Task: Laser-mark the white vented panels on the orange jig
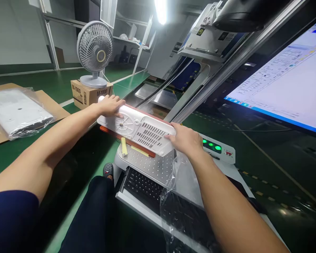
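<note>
Now both hands are on the white plastic panel (140, 130), left hand (111, 105) clasping its far end, right hand (185, 140) gripping the near end, fingers curled over the edges. It lies across the perforated plate (152, 165), over the red fixture (126, 138) at the plate's far edge. Looks light, stiff, thin and vented, so the solid ends seem the safest hold.

Bare forearms — navy sleeve (12, 218), dark trousers (92, 218)

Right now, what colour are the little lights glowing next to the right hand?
Green: the indicator lights glow green, seen in the head view.
</note>
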Demonstrator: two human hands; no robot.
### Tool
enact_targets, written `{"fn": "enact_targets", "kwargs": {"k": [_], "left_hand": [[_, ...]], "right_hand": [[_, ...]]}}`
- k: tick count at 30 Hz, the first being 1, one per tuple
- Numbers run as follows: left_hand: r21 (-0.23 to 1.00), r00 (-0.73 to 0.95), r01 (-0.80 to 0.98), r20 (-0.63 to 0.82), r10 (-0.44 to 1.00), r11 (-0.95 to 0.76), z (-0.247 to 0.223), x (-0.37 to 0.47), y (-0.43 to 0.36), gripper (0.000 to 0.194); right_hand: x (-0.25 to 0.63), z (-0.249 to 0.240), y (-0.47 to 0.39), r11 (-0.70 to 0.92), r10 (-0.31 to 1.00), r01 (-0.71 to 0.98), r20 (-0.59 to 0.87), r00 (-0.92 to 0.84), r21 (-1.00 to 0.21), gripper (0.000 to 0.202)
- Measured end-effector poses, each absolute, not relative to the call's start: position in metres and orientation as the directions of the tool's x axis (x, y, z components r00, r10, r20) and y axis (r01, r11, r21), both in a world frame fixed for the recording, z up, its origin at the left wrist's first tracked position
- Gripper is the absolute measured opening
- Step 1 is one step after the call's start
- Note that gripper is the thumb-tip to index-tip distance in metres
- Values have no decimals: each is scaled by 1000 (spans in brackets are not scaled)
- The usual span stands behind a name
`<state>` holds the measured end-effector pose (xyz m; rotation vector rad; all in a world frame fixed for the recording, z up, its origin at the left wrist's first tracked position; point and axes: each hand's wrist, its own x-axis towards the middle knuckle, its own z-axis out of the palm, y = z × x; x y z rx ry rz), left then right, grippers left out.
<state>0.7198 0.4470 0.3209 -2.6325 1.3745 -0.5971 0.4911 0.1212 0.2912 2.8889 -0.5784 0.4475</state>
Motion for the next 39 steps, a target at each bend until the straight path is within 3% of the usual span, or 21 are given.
{"fn": "enact_targets", "kwargs": {"k": [11, 17, 25, 39], "left_hand": [[-288, 532, -736, 314, -786, -613, 319, 721, 446, 87], [-270, 549, -731, 314, -775, -627, 321, 720, 446, 90], [-240, 576, -729, 291, -764, -641, 321, 723, 444, 94], [-261, 572, -719, 303, -762, -644, 321, 716, 446, 90]], "right_hand": [[487, 311, 152, -860, -484, -508, 240, 841, 45, 45], [484, 310, 153, -873, -459, -486, 260, 849, 45, 47], [483, 307, 149, -888, -389, -437, 277, 878, 139, 45], [473, 297, 158, -900, -394, -431, 297, 870, 68, 53]]}}
